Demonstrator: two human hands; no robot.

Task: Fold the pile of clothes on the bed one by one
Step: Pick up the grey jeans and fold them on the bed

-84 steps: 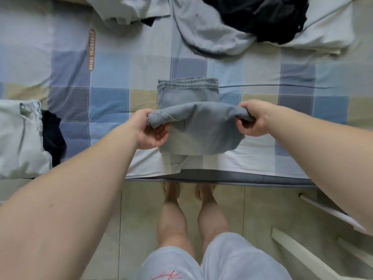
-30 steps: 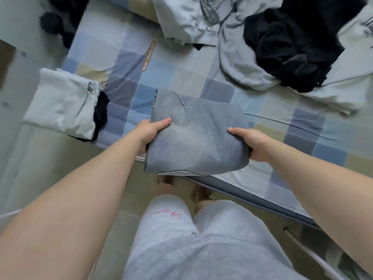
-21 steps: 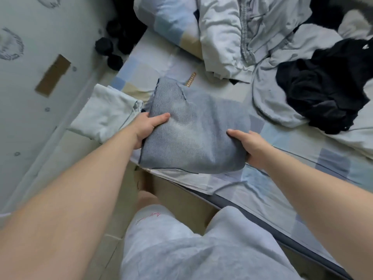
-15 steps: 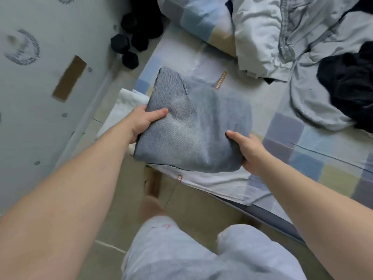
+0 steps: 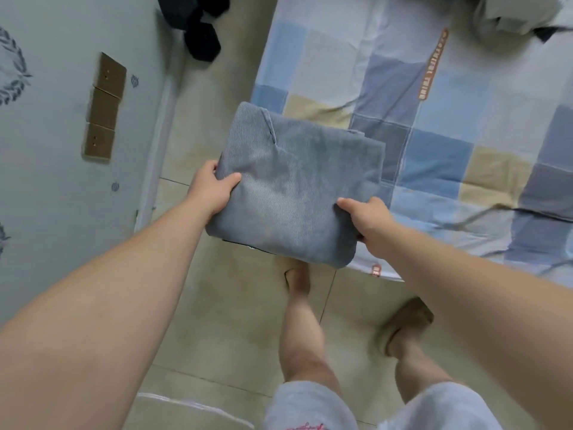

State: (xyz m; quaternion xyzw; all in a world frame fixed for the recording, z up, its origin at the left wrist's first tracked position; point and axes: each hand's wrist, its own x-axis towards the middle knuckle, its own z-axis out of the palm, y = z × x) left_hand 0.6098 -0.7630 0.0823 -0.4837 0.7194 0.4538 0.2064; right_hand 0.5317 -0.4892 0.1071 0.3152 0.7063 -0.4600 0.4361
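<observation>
Folded grey garment (image 5: pixel 294 187) now lifted off bed (image 5: pixel 449 156), swung to bed's corner. L hand (image 5: pixel 210 190), R hand (image 5: pixel 369 218): fingers clamped on its sides. Fold done; stacking next, prob.

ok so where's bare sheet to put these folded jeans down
The checked sheet right of the folded jeans is bare, from the orange label strip down to the bed's near edge. Crowded only at the top right corner, where crumpled clothes lie.
</observation>
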